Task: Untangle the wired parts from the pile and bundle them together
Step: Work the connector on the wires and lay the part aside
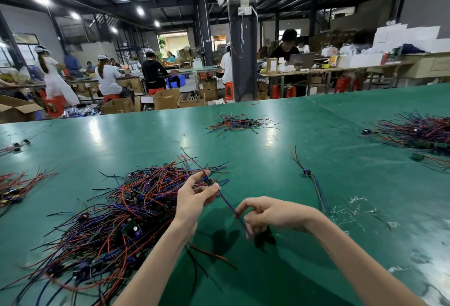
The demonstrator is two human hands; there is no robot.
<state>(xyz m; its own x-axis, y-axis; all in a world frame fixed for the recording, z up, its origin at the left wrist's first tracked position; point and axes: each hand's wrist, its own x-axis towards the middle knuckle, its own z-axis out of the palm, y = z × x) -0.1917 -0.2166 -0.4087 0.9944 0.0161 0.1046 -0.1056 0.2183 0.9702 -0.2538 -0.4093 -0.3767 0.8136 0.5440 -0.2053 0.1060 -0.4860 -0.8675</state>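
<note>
**Head view.** A green table (316, 252) fills the lower half of the frame, and a person's two bare forearms reach in from the bottom edge.

The left hand (194, 196) is raised over the right margin of the pile (126, 208) — a broad tangle of red, blue and black wires with small dark components among them, lying on the table left of centre. Its thumb and forefinger pinch the small dark component of one wired part (226, 202); the other fingers are loosely curled.

From that pinch the part's wires run two ways. One end goes up and away over the pile. The other goes down to the right hand (270, 213), which grips the wires between the thumb and curled fingers (the wire ends below this hand are blurred). The wired part is stretched straight between the two hands, above the table.

A single loose part (307, 173) with a small blue board lies alone on the table, to the right of the hands and well apart from the pile. Three more heaps of wires lie further off:
- a small heap (237, 123) at the far centre
- a large heap (418, 130) at the right edge
- a red bunch (14, 188) at the left edge

White scraps (353, 210) are scattered near the right forearm. Behind the table, workers (107, 76) sit at benches — red stools (229, 91) and cardboard boxes (166, 98) stand around a dark pillar (243, 50).
</note>
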